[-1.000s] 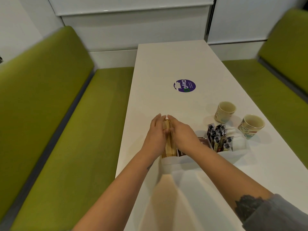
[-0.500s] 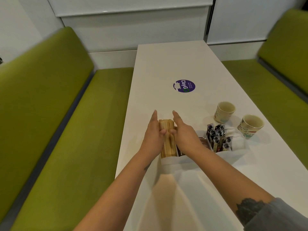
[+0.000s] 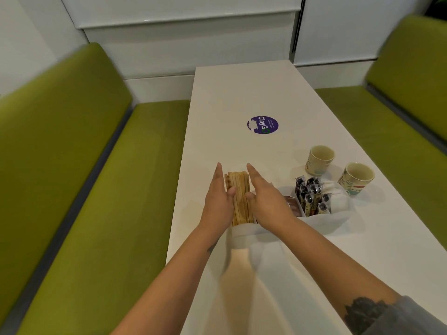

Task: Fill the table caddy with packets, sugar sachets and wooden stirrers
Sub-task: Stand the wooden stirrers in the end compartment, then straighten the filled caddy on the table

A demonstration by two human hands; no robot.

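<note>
The left hand (image 3: pixel 217 201) and right hand (image 3: pixel 263 201), fingers straight, flank the bundle of wooden stirrers (image 3: pixel 238 199) standing in the white table caddy's (image 3: pixel 244 234) leftmost compartment. The bundle stands tall above the wall, so a sideways nudge could fan the stirrers onto the table (image 3: pixel 242 93). Right of the caddy's dark packets (image 3: pixel 312 197), two paper cups (image 3: pixel 319 159) crowd that side; beyond the caddy the table offers room.

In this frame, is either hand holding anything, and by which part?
Nothing is gripped. The left hand and right hand flank the bundle of wooden stirrers standing in the caddy, straight fingers against its sides, thumbs touching its front.
</note>
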